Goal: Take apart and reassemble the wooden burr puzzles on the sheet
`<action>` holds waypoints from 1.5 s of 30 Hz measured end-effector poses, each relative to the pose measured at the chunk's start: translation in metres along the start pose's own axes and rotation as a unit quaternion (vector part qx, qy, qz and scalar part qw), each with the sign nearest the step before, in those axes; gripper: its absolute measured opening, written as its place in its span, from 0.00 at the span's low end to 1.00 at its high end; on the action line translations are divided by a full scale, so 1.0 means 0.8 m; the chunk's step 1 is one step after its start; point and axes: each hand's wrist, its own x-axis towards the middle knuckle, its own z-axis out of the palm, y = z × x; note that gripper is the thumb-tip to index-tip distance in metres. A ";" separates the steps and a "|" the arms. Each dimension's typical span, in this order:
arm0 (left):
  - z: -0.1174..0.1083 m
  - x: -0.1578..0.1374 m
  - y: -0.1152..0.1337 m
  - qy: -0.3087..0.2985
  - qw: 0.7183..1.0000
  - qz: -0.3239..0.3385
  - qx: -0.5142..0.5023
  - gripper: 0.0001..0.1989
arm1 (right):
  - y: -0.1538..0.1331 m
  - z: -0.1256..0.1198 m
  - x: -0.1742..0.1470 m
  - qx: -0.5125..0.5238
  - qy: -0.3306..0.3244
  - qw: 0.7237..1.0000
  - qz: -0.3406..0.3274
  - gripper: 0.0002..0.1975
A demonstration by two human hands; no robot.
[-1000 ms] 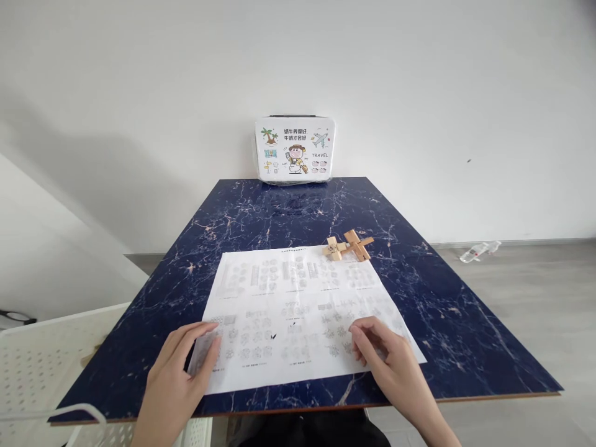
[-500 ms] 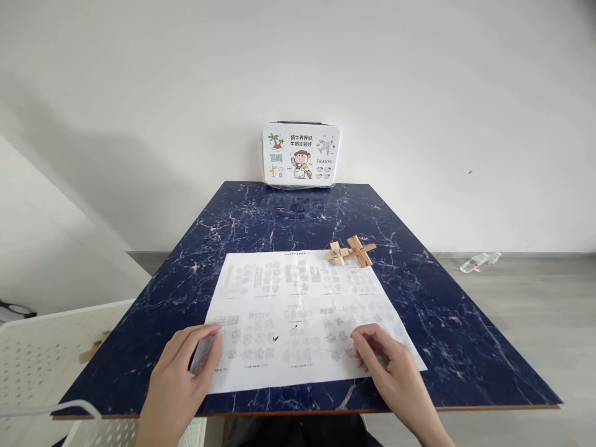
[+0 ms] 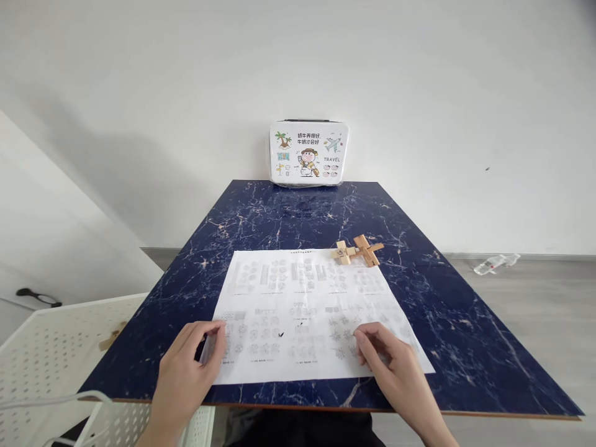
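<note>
A white instruction sheet (image 3: 321, 366) printed with small grey diagrams lies flat on the dark blue marbled table. At its left edge rests my left hand (image 3: 190, 357), its fingers stretched loosely and a small gap between them and the thumb. My right hand (image 3: 388, 357) lies on the lower right part of the sheet, fingers curled in toward the thumb, with nothing visible in it. Beyond, on the sheet's upper right corner, sit a pale wooden puzzle piece (image 3: 343, 252) and a browner crossed wooden piece (image 3: 366, 251), close together.
A white cartoon-printed case (image 3: 308, 154) stands at the table's far edge (image 3: 251, 181) by the wall. Left of the table is a white perforated basket (image 3: 41, 347), with a white cable (image 3: 56, 398) across it. A clear plastic item (image 3: 496, 264) lies on the floor at right.
The whole view has shifted slightly to the right. My left thumb and index finger are a little closer together. My right hand keeps its curled pose, and the wooden pieces stay on the sheet.
</note>
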 end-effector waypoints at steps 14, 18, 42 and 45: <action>0.000 0.003 -0.003 0.000 1.000 0.014 0.011 0.07 | -0.008 0.002 0.005 0.008 0.017 1.000 -0.020 0.23; -0.001 0.004 -0.002 0.004 1.000 0.009 0.015 0.07 | -0.009 0.004 0.008 0.010 0.021 1.000 -0.019 0.24; -0.004 0.007 0.007 0.011 1.000 0.008 0.019 0.08 | -0.014 -0.007 0.005 0.013 -0.011 1.000 -0.017 0.22; -0.004 0.007 0.007 0.014 1.000 -0.002 0.022 0.09 | -0.011 -0.006 0.003 0.015 -0.002 1.000 -0.027 0.21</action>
